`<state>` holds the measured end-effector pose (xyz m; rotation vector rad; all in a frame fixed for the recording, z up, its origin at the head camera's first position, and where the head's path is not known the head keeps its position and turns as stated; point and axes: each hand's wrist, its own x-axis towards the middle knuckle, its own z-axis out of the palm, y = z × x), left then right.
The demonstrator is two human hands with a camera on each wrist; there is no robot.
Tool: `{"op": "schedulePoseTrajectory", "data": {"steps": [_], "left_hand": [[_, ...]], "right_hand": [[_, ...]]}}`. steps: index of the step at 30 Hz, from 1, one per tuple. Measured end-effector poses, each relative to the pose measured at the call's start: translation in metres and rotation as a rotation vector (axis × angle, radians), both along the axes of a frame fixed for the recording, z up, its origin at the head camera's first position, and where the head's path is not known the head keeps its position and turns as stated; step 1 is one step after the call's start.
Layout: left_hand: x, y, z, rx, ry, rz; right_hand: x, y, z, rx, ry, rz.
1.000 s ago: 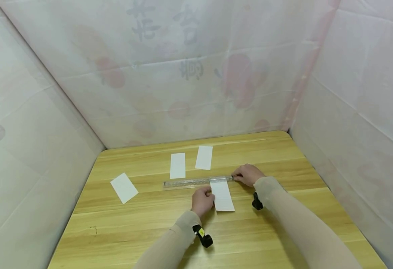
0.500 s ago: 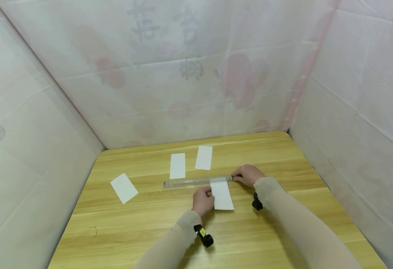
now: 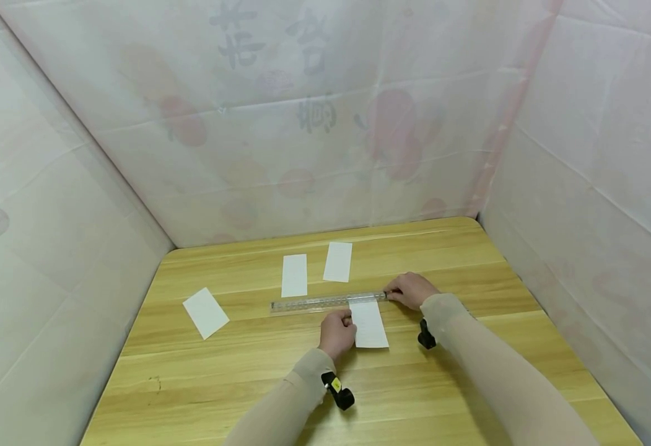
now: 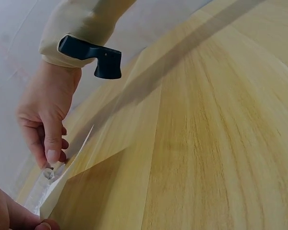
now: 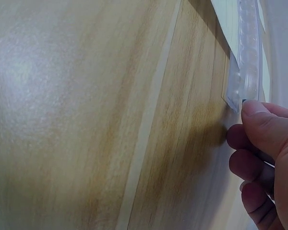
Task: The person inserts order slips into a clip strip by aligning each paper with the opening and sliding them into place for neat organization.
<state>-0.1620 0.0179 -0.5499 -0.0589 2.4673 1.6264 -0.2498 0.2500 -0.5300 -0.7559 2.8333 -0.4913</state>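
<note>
A clear plastic ruler [image 3: 308, 303] with a ribbed strip along it lies crosswise on the table. My right hand [image 3: 411, 290] pinches its right end between thumb and fingers; in the right wrist view the thumb [image 5: 257, 112] presses on that end. My left hand [image 3: 337, 334] pinches the left edge of a white lined paper slip [image 3: 370, 327]. The slip's far end overlaps the ruler, close to my right hand. In the left wrist view the slip [image 4: 69, 177] tilts up off the wood and casts a shadow.
Two white slips, one at the left [image 3: 294, 275] and one at the right [image 3: 338, 261], lie beyond the ruler. Another slip [image 3: 205, 312] lies askew at the far left of the wooden table [image 3: 236, 384]. Pale printed cloth [image 3: 325, 124] walls in the back and sides.
My left hand has edged slightly to the right, and the near end of the slip has shifted a little. The ruler and my right hand stay where they were.
</note>
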Motion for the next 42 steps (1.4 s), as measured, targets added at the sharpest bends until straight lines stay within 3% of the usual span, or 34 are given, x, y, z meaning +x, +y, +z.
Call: {"op": "schedulePoseTrajectory", "data": {"steps": [26,42], "left_hand": [[-0.003,0.006,-0.001,0.013,-0.032,0.002],[-0.004,0.012,0.000,0.028,-0.014,0.016]], "right_hand": [[0.005,-0.004,0.008,0.013,-0.024,-0.043],[0.004,-0.004,0.007,0.013,-0.029,-0.044]]}}
